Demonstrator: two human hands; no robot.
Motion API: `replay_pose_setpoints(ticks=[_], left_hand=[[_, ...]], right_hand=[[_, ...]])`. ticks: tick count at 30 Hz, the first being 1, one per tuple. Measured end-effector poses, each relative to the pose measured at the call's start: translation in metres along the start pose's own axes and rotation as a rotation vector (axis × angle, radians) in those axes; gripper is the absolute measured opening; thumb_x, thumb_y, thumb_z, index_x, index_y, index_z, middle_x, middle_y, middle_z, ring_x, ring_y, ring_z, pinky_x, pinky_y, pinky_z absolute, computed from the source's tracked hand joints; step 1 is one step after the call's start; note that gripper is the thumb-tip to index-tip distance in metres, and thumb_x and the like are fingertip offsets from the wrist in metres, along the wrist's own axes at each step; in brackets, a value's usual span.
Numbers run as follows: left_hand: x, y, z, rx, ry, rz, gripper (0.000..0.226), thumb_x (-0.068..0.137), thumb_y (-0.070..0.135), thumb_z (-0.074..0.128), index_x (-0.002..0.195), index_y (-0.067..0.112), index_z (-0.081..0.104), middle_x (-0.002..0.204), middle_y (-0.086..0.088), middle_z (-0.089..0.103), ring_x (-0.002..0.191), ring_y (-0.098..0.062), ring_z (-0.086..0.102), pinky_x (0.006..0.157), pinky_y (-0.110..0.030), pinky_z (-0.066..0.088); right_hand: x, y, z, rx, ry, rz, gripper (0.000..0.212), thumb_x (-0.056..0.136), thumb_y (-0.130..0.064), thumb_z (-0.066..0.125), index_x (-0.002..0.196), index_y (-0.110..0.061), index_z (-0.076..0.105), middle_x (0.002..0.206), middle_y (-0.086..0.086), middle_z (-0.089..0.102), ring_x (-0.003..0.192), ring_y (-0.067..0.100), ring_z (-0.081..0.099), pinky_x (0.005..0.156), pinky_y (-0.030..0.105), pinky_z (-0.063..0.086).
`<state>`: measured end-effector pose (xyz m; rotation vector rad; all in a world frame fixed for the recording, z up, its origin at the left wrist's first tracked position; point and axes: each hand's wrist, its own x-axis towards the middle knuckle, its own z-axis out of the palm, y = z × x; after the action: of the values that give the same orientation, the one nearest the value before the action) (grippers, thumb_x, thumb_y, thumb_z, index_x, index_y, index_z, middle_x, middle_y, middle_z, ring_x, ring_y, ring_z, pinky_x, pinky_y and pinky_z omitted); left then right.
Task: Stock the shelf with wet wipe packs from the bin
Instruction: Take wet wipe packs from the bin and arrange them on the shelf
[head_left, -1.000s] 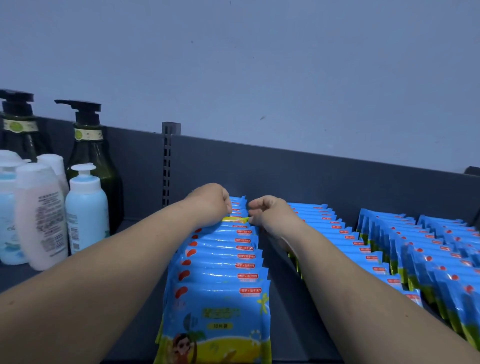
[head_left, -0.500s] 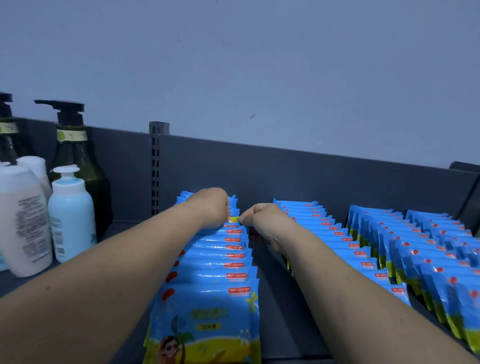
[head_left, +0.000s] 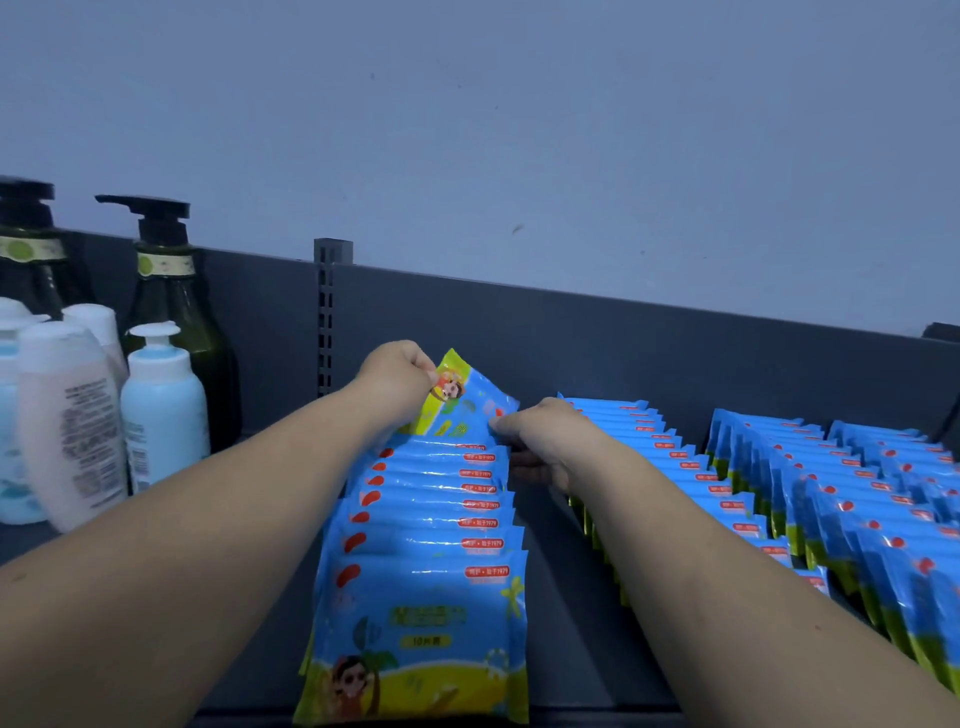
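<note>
Both forearms reach straight out over the shelf toward 12 o'clock. The left hand, knuckles up, pinches the yellow end of a wipe pack between thumb and curled fingers, holding it tilted above the far end of the row of packs. The right hand, at 3 o'clock of that pack, has its fingers curled against the pack's lower corner; whether it grips cannot be told. More rows stand at 3 o'clock, bottles at 9 o'clock.
</note>
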<state>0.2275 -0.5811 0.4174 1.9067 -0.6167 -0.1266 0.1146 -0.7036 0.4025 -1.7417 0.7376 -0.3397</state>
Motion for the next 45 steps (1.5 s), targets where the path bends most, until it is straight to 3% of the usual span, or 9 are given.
replay_pose_setpoints(ticks=[5, 15, 21, 27, 32, 34, 36, 40, 45], left_hand=[[-0.006, -0.003, -0.011, -0.022, -0.068, -0.098, 0.016, 0.096, 0.010, 0.049, 0.081, 0.014, 0.052, 0.088, -0.010, 0.058, 0.063, -0.020, 0.052, 0.059, -0.028, 0.047], [-0.011, -0.013, -0.038, 0.023, 0.066, -0.071, 0.045, 0.089, 0.003, 0.041, 0.128, 0.025, 0.050, 0.126, -0.003, 0.053, 0.104, -0.021, 0.053, 0.077, -0.029, 0.041], [-0.021, -0.025, -0.042, -0.074, 0.028, -0.173, 0.047, 0.093, 0.008, 0.044, 0.139, 0.016, 0.042, 0.113, -0.003, 0.057, 0.098, -0.020, 0.055, 0.092, -0.033, 0.047], [-0.037, -0.026, -0.036, -0.063, -0.096, -0.218, 0.014, 0.098, 0.018, 0.044, 0.084, 0.021, 0.044, 0.078, 0.003, 0.053, 0.072, -0.014, 0.055, 0.076, -0.030, 0.048], [-0.036, -0.028, -0.031, -0.124, -0.143, -0.255, 0.007, 0.098, 0.023, 0.043, 0.097, 0.019, 0.047, 0.095, -0.009, 0.067, 0.083, -0.025, 0.066, 0.077, -0.033, 0.052], [-0.032, -0.035, -0.030, -0.148, -0.143, -0.280, 0.021, 0.098, 0.031, 0.045, 0.111, 0.014, 0.048, 0.098, -0.009, 0.067, 0.087, -0.026, 0.067, 0.078, -0.034, 0.053], [-0.029, -0.041, -0.028, -0.168, -0.168, -0.329, 0.035, 0.096, 0.039, 0.045, 0.116, 0.012, 0.051, 0.101, -0.011, 0.069, 0.091, -0.029, 0.068, 0.088, -0.042, 0.054], [-0.026, -0.044, -0.020, -0.286, -0.311, -0.395, 0.030, 0.098, 0.037, 0.045, 0.105, 0.011, 0.059, 0.098, -0.016, 0.073, 0.095, -0.036, 0.069, 0.088, -0.050, 0.054], [-0.016, -0.051, -0.024, -0.231, -0.272, -0.365, 0.023, 0.095, 0.031, 0.048, 0.097, 0.011, 0.059, 0.085, -0.014, 0.073, 0.081, -0.035, 0.070, 0.081, -0.042, 0.056]], right_hand=[[0.004, 0.004, 0.007, 0.022, 0.004, -0.108, 0.020, 0.095, -0.013, 0.058, 0.078, -0.013, 0.048, 0.091, 0.006, 0.069, 0.075, 0.017, 0.067, 0.063, 0.029, 0.055], [0.002, -0.025, 0.035, -0.761, 0.013, -0.371, 0.027, 0.099, -0.024, 0.044, 0.111, -0.038, 0.063, 0.117, -0.002, 0.061, 0.103, 0.022, 0.058, 0.090, 0.042, 0.051], [0.002, -0.020, 0.036, -0.611, 0.023, -0.505, 0.036, 0.102, -0.016, 0.038, 0.132, -0.025, 0.056, 0.139, 0.000, 0.048, 0.115, 0.019, 0.052, 0.079, 0.025, 0.039], [0.000, -0.010, 0.041, -1.026, -0.203, -0.301, 0.035, 0.097, -0.047, 0.024, 0.111, -0.036, 0.054, 0.154, -0.003, 0.030, 0.147, 0.027, 0.009, 0.113, 0.054, 0.021], [-0.009, -0.009, 0.030, -0.408, 0.031, -0.357, 0.032, 0.094, -0.049, 0.032, 0.090, -0.028, 0.055, 0.120, 0.007, 0.058, 0.120, 0.031, 0.053, 0.101, 0.050, 0.042], [-0.012, -0.004, 0.022, -0.280, 0.090, -0.231, 0.048, 0.097, -0.051, 0.034, 0.126, -0.017, 0.053, 0.124, 0.004, 0.058, 0.112, 0.025, 0.058, 0.098, 0.044, 0.046], [-0.016, 0.002, 0.020, -0.197, 0.008, -0.076, 0.056, 0.097, -0.052, 0.039, 0.139, -0.014, 0.040, 0.118, 0.002, 0.061, 0.102, 0.019, 0.063, 0.090, 0.038, 0.050], [-0.021, 0.006, 0.028, -0.167, -0.186, -0.026, 0.017, 0.099, -0.037, 0.050, 0.099, -0.021, 0.055, 0.090, 0.000, 0.072, 0.070, 0.013, 0.070, 0.064, 0.029, 0.058], [-0.017, 0.005, 0.026, -0.156, -0.163, -0.050, 0.034, 0.091, -0.039, 0.063, 0.111, -0.019, 0.044, 0.101, 0.000, 0.069, 0.083, 0.017, 0.071, 0.079, 0.037, 0.058]])
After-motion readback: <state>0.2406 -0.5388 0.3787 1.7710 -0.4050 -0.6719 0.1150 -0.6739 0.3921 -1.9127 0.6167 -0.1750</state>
